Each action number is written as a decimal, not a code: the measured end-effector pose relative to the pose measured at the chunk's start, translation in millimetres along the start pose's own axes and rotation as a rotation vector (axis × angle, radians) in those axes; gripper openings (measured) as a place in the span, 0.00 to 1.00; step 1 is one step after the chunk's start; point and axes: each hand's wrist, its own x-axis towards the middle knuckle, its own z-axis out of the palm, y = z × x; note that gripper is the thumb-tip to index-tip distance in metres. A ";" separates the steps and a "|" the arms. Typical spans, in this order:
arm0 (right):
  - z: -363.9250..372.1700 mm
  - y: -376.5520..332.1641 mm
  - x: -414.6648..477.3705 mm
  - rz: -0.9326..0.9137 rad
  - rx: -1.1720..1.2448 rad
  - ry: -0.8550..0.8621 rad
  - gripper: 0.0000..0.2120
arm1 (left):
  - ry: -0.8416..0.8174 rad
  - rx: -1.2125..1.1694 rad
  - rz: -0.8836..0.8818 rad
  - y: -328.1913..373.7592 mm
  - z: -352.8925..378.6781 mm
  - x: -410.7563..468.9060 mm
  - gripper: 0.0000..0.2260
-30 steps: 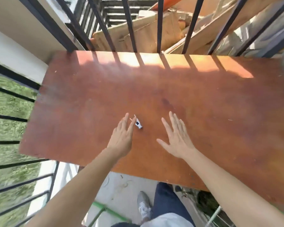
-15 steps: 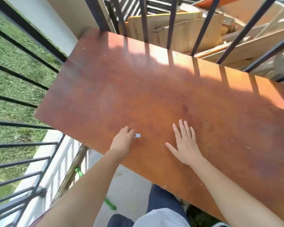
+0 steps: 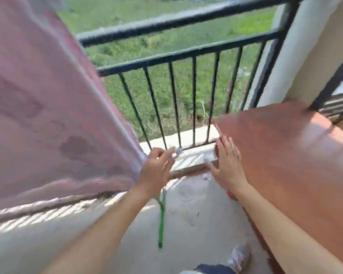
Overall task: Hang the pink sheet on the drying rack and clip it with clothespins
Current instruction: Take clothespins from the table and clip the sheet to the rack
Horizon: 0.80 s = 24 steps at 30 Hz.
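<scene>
The pink sheet [image 3: 48, 107] hangs at the left and fills that side of the blurred view; what it hangs from is out of frame. My left hand [image 3: 156, 171] is beside the sheet's lower right corner and pinches a small white clothespin [image 3: 176, 152] between thumb and fingertips. My right hand [image 3: 228, 165] is empty, its fingers spread, over the left end of the reddish-brown wooden tabletop [image 3: 295, 155].
A black metal railing [image 3: 186, 56] runs across the balcony's edge, with grass beyond. A pale pillar [image 3: 305, 46] stands at the right. A green rod [image 3: 161, 220] lies on the concrete floor [image 3: 127, 244]. My shoe [image 3: 240, 258] shows at the bottom.
My left hand picked the clothespin up off the tabletop. The view swung left from the table toward the railing and the hanging pink sheet, and both hands came along.
</scene>
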 end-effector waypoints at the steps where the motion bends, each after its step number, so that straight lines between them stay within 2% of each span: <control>1: 15.4 -45.2 6.1 -0.112 0.020 -0.016 0.37 | 0.031 0.039 -0.066 -27.4 -36.9 -31.1 0.18; 3: 46.4 -143.0 11.6 -0.343 0.045 -0.074 0.35 | 0.122 0.104 -0.266 -84.4 -112.6 -97.4 0.18; 6: 80.8 -291.1 6.4 -0.648 0.104 -0.136 0.33 | 0.346 0.091 -0.579 -145.9 -225.9 -195.0 0.15; 9: 107.1 -426.7 -13.2 -0.871 0.210 -0.146 0.31 | 0.547 0.226 -0.700 -177.0 -322.0 -285.5 0.13; 12: 133.4 -536.4 -43.0 -1.055 0.267 -0.163 0.30 | 0.705 0.319 -0.856 -195.2 -387.2 -368.9 0.11; 15: 160.0 -625.1 -77.2 -1.213 0.313 -0.192 0.30 | 0.866 0.347 -1.026 -203.7 -431.8 -444.7 0.11; 19: 197.6 -725.2 -125.9 -1.327 0.428 -0.256 0.29 | 0.963 0.398 -1.168 -217.7 -475.2 -521.7 0.10; 24: 258.9 -839.2 -163.2 -1.405 0.520 -0.317 0.28 | 1.030 0.397 -1.220 -290.2 -530.3 -578.8 0.07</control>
